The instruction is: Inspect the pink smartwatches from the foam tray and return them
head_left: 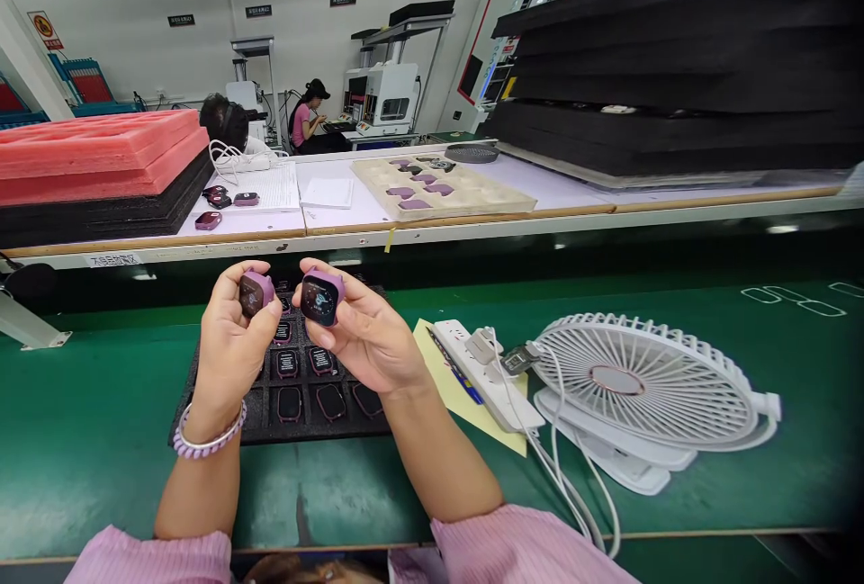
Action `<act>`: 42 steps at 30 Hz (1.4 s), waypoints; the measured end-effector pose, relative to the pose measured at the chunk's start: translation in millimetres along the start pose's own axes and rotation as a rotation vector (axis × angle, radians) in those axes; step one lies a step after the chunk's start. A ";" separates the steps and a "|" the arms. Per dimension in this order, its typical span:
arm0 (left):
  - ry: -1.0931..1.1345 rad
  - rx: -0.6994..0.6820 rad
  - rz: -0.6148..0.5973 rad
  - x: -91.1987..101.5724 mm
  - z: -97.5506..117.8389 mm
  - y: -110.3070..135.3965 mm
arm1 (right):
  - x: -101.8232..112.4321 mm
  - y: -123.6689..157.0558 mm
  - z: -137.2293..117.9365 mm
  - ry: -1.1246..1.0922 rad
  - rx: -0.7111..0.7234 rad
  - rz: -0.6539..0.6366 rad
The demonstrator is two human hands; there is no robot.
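Note:
My left hand [233,341] grips a purple smartwatch case [254,293] between thumb and fingers, its dark screen tilted toward me. Close beside it, my right hand [368,332] holds a second purple smartwatch case [320,298], whose lit screen shows a small graphic and text too small to read. Neither watch has a strap that I can see. Below both hands lies a black foam tray [256,426] with several more watches in its square pockets. Some of those screens show white text, while the front ones [290,404] look dark. My hands hide part of the tray.
A white fan [641,381] and a power strip [486,372] with cables lie on the green bench to the right. On the shelf ahead are red foam [101,157], a beige tray [438,193], loose watches [209,220] and stacked black foam [675,71]. People sit beyond.

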State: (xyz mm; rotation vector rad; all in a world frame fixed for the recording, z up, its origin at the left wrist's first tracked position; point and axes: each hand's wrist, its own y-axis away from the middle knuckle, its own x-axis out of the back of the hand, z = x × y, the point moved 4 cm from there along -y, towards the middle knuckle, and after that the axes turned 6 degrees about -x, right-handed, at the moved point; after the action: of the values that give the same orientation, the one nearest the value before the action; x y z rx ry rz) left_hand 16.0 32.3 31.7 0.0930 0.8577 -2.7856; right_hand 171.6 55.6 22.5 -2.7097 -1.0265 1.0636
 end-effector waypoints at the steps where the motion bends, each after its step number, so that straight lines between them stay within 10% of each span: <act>1: 0.006 0.006 -0.003 0.0 -0.7 -0.2 | 0.1 0.1 0.0 0.003 0.000 0.000; 20: 0.172 0.248 -0.096 -10.5 -35.5 -20.2 | 45.4 -22.9 -5.0 0.126 0.008 0.116; 42: 0.185 0.197 -0.121 -13.1 -39.3 -22.6 | 53.3 -28.1 -2.4 0.291 0.033 0.150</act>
State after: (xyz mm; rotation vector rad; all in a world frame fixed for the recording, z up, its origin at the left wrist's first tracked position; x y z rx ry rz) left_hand 23.3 75.1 13.2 0.3471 0.6443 -3.0053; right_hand 186.1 110.0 0.9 -2.8380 -0.7637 0.6657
